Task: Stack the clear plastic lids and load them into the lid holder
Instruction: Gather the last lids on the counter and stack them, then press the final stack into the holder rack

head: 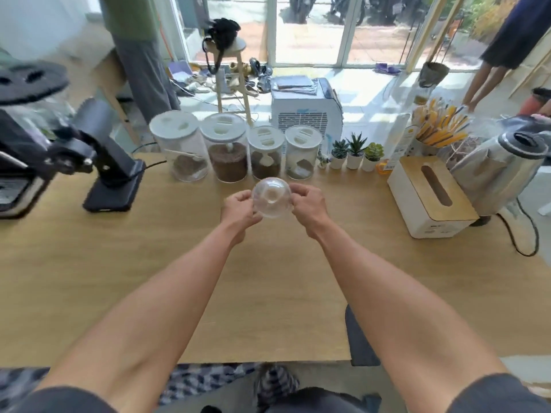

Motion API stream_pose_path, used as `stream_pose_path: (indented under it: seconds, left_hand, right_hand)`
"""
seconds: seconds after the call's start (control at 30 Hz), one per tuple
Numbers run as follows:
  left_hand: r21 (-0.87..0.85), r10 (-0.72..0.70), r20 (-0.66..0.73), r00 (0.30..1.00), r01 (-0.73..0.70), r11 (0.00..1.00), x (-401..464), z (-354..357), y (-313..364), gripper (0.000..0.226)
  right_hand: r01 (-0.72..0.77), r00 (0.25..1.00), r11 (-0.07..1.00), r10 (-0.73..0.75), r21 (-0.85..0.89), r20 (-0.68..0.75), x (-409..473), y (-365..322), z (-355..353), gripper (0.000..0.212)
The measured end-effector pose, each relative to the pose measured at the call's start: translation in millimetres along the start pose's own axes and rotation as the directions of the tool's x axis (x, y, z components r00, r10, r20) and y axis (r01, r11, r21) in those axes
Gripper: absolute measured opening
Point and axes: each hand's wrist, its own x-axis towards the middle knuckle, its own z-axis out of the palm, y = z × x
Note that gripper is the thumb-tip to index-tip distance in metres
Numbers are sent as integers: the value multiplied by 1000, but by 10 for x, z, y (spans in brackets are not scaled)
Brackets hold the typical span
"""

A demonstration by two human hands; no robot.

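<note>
Frame centre: clear domed lids (272,197) held above the desk (149,263). Left hand (238,205) and right hand (308,205) fingers grasp opposite rims. Four jars (229,150) behind.

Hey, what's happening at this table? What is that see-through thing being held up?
A person holds clear dome lids above a wooden table, the left hand and right hand gripping them from either side. It may be one lid or several nested; the picture cannot tell. Behind them stand four jars with white lids, three small potted plants, a tissue box and a kettle. No lid holder is clearly visible.
</note>
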Motion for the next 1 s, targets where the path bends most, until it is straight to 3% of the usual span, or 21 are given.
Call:
stream_pose_path:
  seconds: [0.2, 0.43, 0.53, 0.6, 1.0]
  left_hand:
    - [14, 47, -118, 992, -45, 999, -224, -1488, 226, 21]
    - [17, 61, -323, 944, -59, 998, -588, -3249, 343, 31]
    - [-13, 56, -416, 908, -67, 998, -796, -3969, 373, 15]
    - [-23, 62, -461, 885, -81, 996, -920, -4433, 384, 10]
    - [78, 189, -710, 678, -192, 978, -1710, -6683, 794, 13]
  right_hand:
    - [38, 988, 999, -42, 31, 147, -359, -346, 1405, 17]
    - [58, 960, 998, -66, 40, 274, -1057, -706, 3001, 21]
    - [93, 946, 995, -95, 21, 309, -1382, -877, 3649, 37]
    - [114, 932, 993, -111, 12, 344, -1592, -979, 4071, 33]
    - [361, 731, 931, -316, 50, 605, -2547, -1878, 6181, 32]
